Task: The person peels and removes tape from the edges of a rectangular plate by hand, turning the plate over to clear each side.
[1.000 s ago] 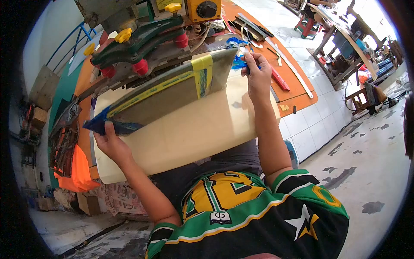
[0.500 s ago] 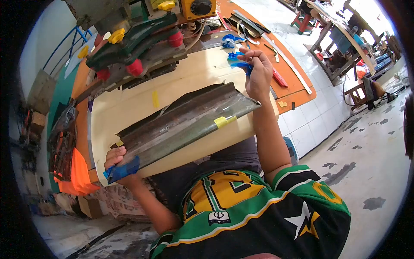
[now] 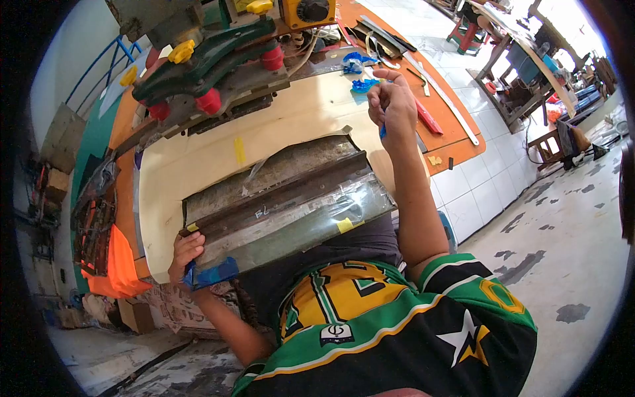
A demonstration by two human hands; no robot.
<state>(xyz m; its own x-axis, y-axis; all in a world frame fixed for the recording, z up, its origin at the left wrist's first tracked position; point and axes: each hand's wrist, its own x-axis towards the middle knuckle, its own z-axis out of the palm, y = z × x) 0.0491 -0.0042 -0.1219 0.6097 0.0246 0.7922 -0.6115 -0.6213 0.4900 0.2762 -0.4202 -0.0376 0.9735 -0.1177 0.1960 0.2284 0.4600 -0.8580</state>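
Note:
My left hand (image 3: 187, 253) grips the left end of a long, dark, ridged panel (image 3: 278, 205), fingers on top. A clear film covers part of the panel, with "BL" marked on it. Blue tape (image 3: 215, 272) wraps the panel's lower left corner, and yellow tape (image 3: 345, 225) sits near its front edge. Beyond the panel's right end, my right hand (image 3: 393, 109) is raised with its fingers curled. A bit of blue tape shows below those fingers. Crumpled blue tape (image 3: 364, 86) lies just behind this hand.
Under the panel is a pale board (image 3: 165, 192) on an orange table (image 3: 456, 135). A machine with a green clamp arm (image 3: 211, 63) and red feet stands at the back. A metal ruler (image 3: 450, 106) and red tool (image 3: 428, 117) lie right. Orange cloth (image 3: 119, 264) hangs left.
The panel has tilted, showing more of its ridged face, and its near edge has come closer to me. My right hand has turned and its fingers have curled in around the blue tape.

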